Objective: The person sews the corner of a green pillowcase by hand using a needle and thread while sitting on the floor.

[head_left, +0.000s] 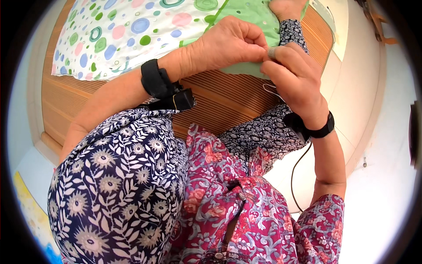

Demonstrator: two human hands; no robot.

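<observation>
My left hand (231, 43) is closed in a pinch, its thumb and finger tips meeting my right hand's fingers over the edge of a dotted cloth (140, 26). My right hand (301, 79) is closed too, with a grey ribbed thimble ring (271, 53) on one finger. What sits between the fingertips of either hand is too small or hidden to make out. A white thread (273, 91) loops down beside my right hand. The cloth is white with green, blue and pink dots and has a green border (246, 68) under my hands.
The cloth lies on a brown striped mat (233, 92). My bent knee (114, 185) in dark floral fabric fills the lower left, and my bare foot (288, 8) rests at the far right. A dark cable (293, 176) hangs by my right forearm. Pale floor tiles (347, 97) lie to the right.
</observation>
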